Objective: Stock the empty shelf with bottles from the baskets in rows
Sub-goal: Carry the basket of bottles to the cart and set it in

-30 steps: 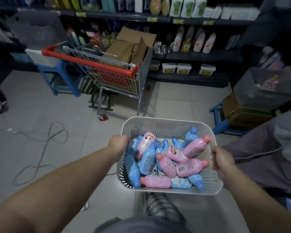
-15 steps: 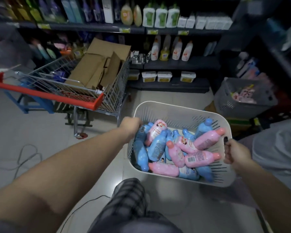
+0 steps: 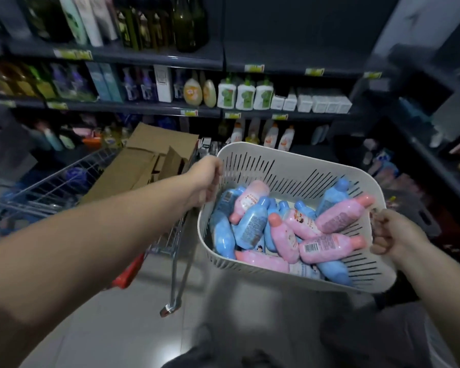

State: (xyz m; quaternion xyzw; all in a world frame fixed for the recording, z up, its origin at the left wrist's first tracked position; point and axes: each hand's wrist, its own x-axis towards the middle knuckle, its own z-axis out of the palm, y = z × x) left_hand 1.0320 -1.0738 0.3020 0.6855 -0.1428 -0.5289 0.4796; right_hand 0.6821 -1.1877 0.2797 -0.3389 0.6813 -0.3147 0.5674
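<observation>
A white slotted plastic basket [image 3: 284, 166] is held in the air in front of me, tilted slightly down to the right. Inside lie several pink bottles [image 3: 332, 244] and blue bottles [image 3: 250, 225], jumbled on their sides. My left hand [image 3: 205, 181] grips the basket's left rim, and my right hand [image 3: 393, 232] grips its right rim. Beyond the basket stand dark store shelves; a bare stretch of upper shelf [image 3: 290, 59] shows at the top right of centre.
A wire shopping cart [image 3: 72, 187] with flattened cardboard boxes [image 3: 146, 166] stands close on the left, its red handle [image 3: 128, 269] low beside my arm. Stocked shelves [image 3: 239, 96] hold bottles and boxes ahead. More shelving [image 3: 436, 160] runs along the right. Tiled floor lies below.
The basket has risen and come nearer the shelves as I moved forward. The cart has slid left and closer. Both hands keep their grip on the rims.
</observation>
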